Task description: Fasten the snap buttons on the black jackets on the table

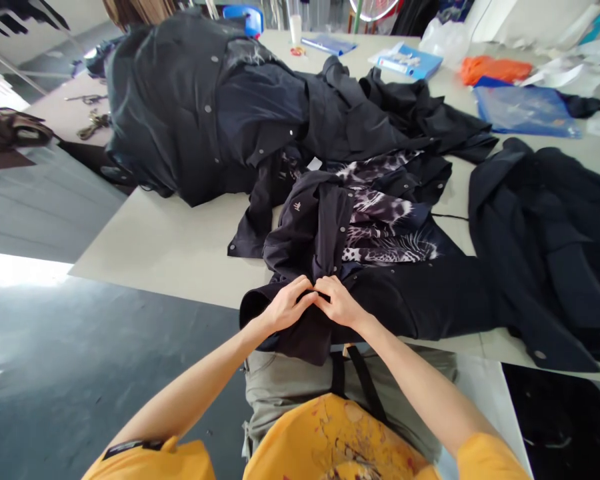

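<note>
A black jacket with snap buttons (333, 223) lies spread on the table in front of me, its patterned black-and-white lining (387, 230) showing. My left hand (287, 307) pinches the jacket's cloth near the table's front edge. Close beside it, fingertips almost touching, my right hand (343, 305) pinches the same cloth. The fingers of both hands are closed, and what exactly lies between the fingertips is partly hidden. One dark flap of cloth hangs below my hands over the edge.
A big heap of black jackets (165, 113) stands at the back left. More dark clothing (545, 240) lies at the right. Behind are a blue folder (415, 63), an orange bag (495, 69) and a clear blue plastic sleeve (525, 110). The table (170, 240) ends at the left.
</note>
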`<state>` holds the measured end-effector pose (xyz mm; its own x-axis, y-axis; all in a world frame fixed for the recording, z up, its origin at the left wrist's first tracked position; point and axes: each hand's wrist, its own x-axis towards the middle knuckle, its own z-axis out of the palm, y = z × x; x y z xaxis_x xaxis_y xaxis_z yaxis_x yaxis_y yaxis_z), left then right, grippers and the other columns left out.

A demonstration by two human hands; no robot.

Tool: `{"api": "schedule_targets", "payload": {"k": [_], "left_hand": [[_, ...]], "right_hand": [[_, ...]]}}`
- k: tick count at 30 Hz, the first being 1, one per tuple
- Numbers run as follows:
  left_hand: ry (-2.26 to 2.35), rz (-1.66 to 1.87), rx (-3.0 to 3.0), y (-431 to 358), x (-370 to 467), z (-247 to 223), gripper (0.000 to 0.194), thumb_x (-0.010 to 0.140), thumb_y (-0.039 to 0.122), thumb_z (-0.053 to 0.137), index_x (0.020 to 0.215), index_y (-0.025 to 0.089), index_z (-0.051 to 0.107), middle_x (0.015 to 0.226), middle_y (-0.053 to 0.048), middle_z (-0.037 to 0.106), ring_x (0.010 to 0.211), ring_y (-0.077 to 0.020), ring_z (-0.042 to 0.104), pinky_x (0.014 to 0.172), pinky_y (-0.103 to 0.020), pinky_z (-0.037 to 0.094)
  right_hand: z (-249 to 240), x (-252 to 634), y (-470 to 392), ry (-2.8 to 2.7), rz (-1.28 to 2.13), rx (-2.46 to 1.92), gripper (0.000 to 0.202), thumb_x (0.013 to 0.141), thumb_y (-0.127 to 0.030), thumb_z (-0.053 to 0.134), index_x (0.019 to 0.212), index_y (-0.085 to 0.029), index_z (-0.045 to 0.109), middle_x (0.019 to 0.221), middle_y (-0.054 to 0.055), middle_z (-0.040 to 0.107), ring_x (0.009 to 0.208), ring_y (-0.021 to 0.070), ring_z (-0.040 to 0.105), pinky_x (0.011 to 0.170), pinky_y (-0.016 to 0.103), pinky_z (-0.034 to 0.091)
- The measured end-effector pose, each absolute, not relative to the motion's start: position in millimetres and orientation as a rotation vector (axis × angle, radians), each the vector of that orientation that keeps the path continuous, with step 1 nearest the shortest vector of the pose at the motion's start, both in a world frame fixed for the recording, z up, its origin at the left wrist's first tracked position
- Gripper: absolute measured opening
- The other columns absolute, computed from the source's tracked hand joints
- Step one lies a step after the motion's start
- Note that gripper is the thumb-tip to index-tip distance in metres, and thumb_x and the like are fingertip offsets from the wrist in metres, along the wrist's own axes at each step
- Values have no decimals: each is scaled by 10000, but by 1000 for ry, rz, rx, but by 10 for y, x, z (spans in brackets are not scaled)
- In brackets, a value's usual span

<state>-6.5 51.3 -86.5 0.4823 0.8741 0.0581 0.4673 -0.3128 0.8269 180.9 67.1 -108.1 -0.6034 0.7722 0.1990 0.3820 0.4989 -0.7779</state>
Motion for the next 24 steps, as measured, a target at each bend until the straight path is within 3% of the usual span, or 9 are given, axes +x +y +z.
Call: {"api": "schedule_targets", "payload": {"k": [6, 11, 24], "left_hand": [[1102, 815, 1506, 494, 108, -1282, 332, 1001, 455, 447, 814, 181, 461, 781, 21, 437, 754, -129, 449, 717, -249, 386], [1087, 823, 1522, 507, 120, -1375, 365, 982, 481, 476, 779, 178, 453, 759, 26, 415, 729, -123, 422, 690, -247, 362], [1170, 801, 1605, 550, 152, -1332, 390, 980, 457, 504, 719, 174, 443, 715, 27, 426, 693, -116, 437, 662, -243, 359]], "right_hand": [[-1316, 1867, 671, -1967, 1295, -1136, 159, 972, -244, 550, 826, -185, 576, 798, 4, 625, 759, 168, 584, 746, 285, 409], [-1286, 1947, 713, -1987, 1462, -1047, 80, 961, -216, 559, 914, -180, 612, 902, 16, 665, 831, 176, 619, 771, 276, 441], [-1421, 1921, 592, -1981, 1324, -1164, 81, 962, -162, 558, 891, -184, 592, 889, 33, 645, 849, 189, 602, 823, 310, 443]]}}
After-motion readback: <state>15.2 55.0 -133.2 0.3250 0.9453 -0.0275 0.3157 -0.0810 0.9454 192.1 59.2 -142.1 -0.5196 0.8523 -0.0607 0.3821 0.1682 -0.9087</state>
